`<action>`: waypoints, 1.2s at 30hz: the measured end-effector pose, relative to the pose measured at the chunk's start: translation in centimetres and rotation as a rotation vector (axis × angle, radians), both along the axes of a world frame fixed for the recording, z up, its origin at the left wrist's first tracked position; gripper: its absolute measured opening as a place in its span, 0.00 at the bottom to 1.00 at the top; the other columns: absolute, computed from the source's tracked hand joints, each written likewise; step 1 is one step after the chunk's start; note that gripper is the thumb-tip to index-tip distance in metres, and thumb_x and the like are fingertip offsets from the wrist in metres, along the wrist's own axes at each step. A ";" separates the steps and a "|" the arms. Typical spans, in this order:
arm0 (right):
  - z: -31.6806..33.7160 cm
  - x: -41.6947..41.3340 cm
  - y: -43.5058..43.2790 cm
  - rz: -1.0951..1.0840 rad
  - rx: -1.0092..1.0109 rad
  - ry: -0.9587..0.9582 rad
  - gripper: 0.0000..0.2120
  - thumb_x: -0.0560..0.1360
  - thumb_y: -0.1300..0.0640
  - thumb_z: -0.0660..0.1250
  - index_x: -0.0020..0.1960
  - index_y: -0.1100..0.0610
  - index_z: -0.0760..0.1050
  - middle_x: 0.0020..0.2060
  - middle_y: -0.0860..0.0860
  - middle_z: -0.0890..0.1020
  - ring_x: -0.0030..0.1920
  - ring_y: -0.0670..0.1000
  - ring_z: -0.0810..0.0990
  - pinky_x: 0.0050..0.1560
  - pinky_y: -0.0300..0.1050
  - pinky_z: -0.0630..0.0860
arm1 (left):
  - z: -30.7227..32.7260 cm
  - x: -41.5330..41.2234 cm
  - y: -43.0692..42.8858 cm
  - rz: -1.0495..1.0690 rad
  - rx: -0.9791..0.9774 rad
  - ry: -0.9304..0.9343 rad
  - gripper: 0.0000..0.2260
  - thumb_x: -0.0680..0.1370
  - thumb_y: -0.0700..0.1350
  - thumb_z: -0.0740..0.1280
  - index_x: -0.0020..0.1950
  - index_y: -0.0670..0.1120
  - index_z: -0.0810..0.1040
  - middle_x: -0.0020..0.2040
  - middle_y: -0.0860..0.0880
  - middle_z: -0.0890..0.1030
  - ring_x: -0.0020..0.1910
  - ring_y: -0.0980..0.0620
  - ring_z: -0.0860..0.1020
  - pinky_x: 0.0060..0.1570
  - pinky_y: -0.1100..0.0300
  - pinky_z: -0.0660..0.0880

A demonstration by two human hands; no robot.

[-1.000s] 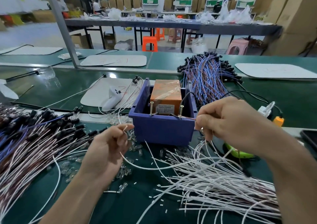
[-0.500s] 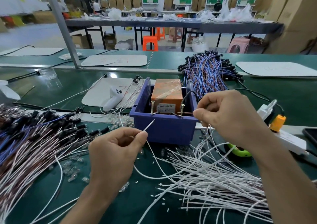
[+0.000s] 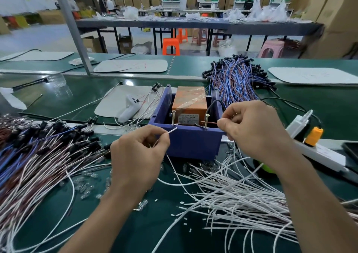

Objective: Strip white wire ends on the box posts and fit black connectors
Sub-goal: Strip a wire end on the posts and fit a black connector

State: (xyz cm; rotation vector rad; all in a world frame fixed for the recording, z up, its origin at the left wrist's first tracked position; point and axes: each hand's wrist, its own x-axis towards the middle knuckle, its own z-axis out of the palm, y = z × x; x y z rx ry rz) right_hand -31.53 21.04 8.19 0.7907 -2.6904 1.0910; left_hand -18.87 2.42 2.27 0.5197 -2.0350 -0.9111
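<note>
A blue plastic box [image 3: 191, 142] stands at the middle of the green bench, with two brass screw posts, the left post [image 3: 173, 117] and the right post [image 3: 206, 120], at its front rim and an orange block [image 3: 188, 102] inside. My left hand [image 3: 137, 156] pinches a white wire [image 3: 172, 131]; the wire's tip points at the left post. My right hand [image 3: 251, 128] pinches the wire's other end, whose bare reddish tip [image 3: 210, 121] lies against the right post. Loose white wires [image 3: 242, 198] fan out below my right hand.
A heap of wires with black connectors [image 3: 48, 148] lies at the left, and blue and brown wires [image 3: 236, 78] are piled behind the box. A white handheld device [image 3: 129, 107] rests on a pad. A power strip [image 3: 317, 152] with an orange plug sits at the right. Small clear parts [image 3: 87, 185] dot the bench.
My left hand has risen and moved right, bringing its wire tip up beside the left post. My right hand stays at the right post with the bare tip.
</note>
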 end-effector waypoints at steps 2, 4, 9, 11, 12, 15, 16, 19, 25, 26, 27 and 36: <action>0.1 0.1 0.0 -0.004 0.008 -0.002 0.09 0.75 0.53 0.75 0.37 0.50 0.81 0.27 0.43 0.83 0.29 0.43 0.81 0.39 0.41 0.79 | 0.0 -0.2 -0.1 0.013 0.002 0.021 0.10 0.73 0.48 0.77 0.44 0.63 0.81 0.32 0.59 0.81 0.32 0.54 0.78 0.35 0.62 0.73; 0.1 0.1 0.1 -0.004 0.014 -0.003 0.09 0.75 0.53 0.75 0.37 0.50 0.81 0.27 0.42 0.83 0.30 0.43 0.81 0.40 0.40 0.79 | 0.0 -0.4 -0.3 0.023 0.001 0.032 0.08 0.74 0.48 0.77 0.40 0.62 0.82 0.32 0.60 0.80 0.31 0.55 0.77 0.34 0.65 0.72; 0.3 0.1 0.1 0.010 0.024 -0.002 0.09 0.75 0.53 0.75 0.36 0.50 0.80 0.26 0.43 0.82 0.29 0.43 0.80 0.37 0.39 0.75 | 0.3 -0.8 -0.7 0.057 -0.005 0.041 0.09 0.74 0.49 0.77 0.36 0.59 0.82 0.32 0.61 0.80 0.29 0.58 0.76 0.32 0.71 0.69; 0.3 0.1 0.2 0.019 0.014 0.002 0.10 0.75 0.54 0.75 0.36 0.49 0.80 0.26 0.43 0.82 0.29 0.42 0.80 0.36 0.38 0.74 | 0.3 -1.0 -0.8 0.076 -0.013 0.041 0.09 0.74 0.48 0.76 0.36 0.58 0.82 0.32 0.61 0.80 0.29 0.57 0.76 0.32 0.71 0.68; 0.3 0.2 0.2 0.025 0.012 0.008 0.10 0.75 0.54 0.74 0.36 0.49 0.80 0.26 0.42 0.82 0.29 0.42 0.80 0.36 0.38 0.73 | 0.3 -1.0 -0.8 0.084 -0.018 0.040 0.09 0.74 0.48 0.76 0.35 0.58 0.81 0.32 0.61 0.80 0.29 0.56 0.76 0.31 0.71 0.68; 0.3 0.3 0.3 0.036 0.012 0.024 0.10 0.75 0.54 0.75 0.35 0.48 0.80 0.26 0.41 0.82 0.29 0.41 0.80 0.34 0.36 0.71 | 0.3 -1.1 -0.9 0.087 -0.021 0.042 0.11 0.74 0.47 0.76 0.34 0.59 0.80 0.32 0.61 0.80 0.29 0.55 0.76 0.31 0.69 0.69; 0.3 0.3 0.3 0.037 0.014 0.026 0.10 0.75 0.54 0.75 0.35 0.48 0.80 0.26 0.40 0.82 0.29 0.40 0.80 0.34 0.36 0.70 | 0.3 -1.1 -0.9 0.087 -0.014 0.044 0.12 0.74 0.47 0.76 0.34 0.59 0.80 0.32 0.60 0.80 0.28 0.56 0.76 0.30 0.68 0.69; 0.4 0.2 0.3 0.038 0.022 0.017 0.10 0.75 0.53 0.75 0.36 0.49 0.80 0.27 0.40 0.82 0.30 0.41 0.81 0.34 0.36 0.71 | 0.3 -1.2 -0.9 0.082 -0.018 0.046 0.12 0.74 0.47 0.77 0.34 0.59 0.80 0.32 0.61 0.80 0.27 0.57 0.75 0.29 0.68 0.69; 1.1 0.1 0.7 0.054 0.142 -0.042 0.10 0.74 0.51 0.75 0.35 0.49 0.81 0.27 0.40 0.82 0.31 0.41 0.80 0.36 0.37 0.71 | 0.2 -0.6 -0.8 0.002 0.023 0.126 0.04 0.74 0.53 0.73 0.39 0.59 0.83 0.29 0.57 0.79 0.24 0.57 0.73 0.27 0.67 0.69; 1.2 0.0 0.9 0.059 0.210 -0.061 0.10 0.73 0.50 0.75 0.35 0.49 0.81 0.27 0.41 0.82 0.31 0.41 0.80 0.37 0.38 0.73 | 0.1 -0.4 -0.7 -0.052 0.061 0.169 0.02 0.74 0.55 0.72 0.41 0.60 0.84 0.28 0.56 0.79 0.24 0.58 0.71 0.26 0.65 0.68; 1.4 -0.1 1.1 0.063 0.280 -0.082 0.09 0.73 0.49 0.76 0.35 0.48 0.81 0.27 0.41 0.82 0.31 0.42 0.80 0.38 0.40 0.75 | 0.0 -0.2 -0.7 -0.100 0.098 0.208 0.03 0.74 0.56 0.72 0.43 0.60 0.84 0.29 0.54 0.79 0.25 0.59 0.71 0.27 0.65 0.68; 3.5 1.2 6.8 -0.104 0.608 -0.178 0.08 0.72 0.44 0.75 0.39 0.32 0.79 0.28 0.42 0.83 0.34 0.46 0.82 0.39 0.45 0.78 | 0.5 0.2 0.5 -0.291 0.292 0.233 0.08 0.75 0.58 0.74 0.40 0.57 0.85 0.27 0.55 0.79 0.24 0.59 0.70 0.25 0.67 0.67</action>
